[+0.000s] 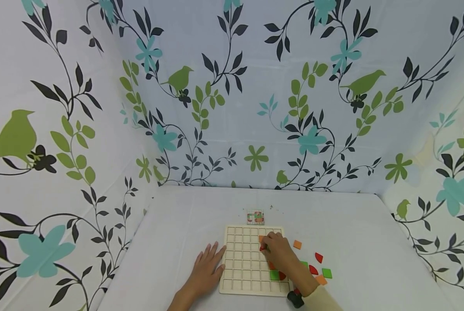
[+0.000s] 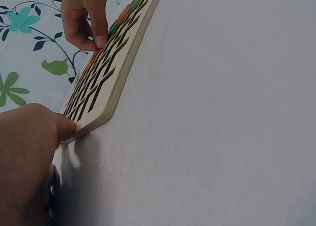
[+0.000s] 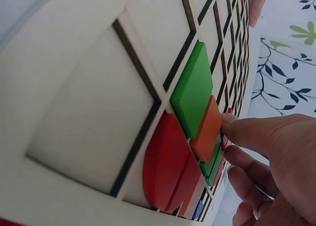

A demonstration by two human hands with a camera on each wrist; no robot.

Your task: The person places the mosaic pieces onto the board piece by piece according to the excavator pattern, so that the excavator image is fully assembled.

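A light wooden grid board lies flat on the white table, with square cells edged by raised strips. My right hand is over its right part and pinches a small red piece between thumb and fingertips. Near it, an orange square, a green square and a red quarter-round piece sit in cells; the hand hides some others. My left hand lies with fingers spread at the board's left edge, its fingertips and thumb touching that edge.
Loose pieces lie right of the board: an orange square, red quarter-rounds and a green square. Behind the board is a small printed pattern card. A dark object sits by the right wrist. Floral cloth surrounds the table.
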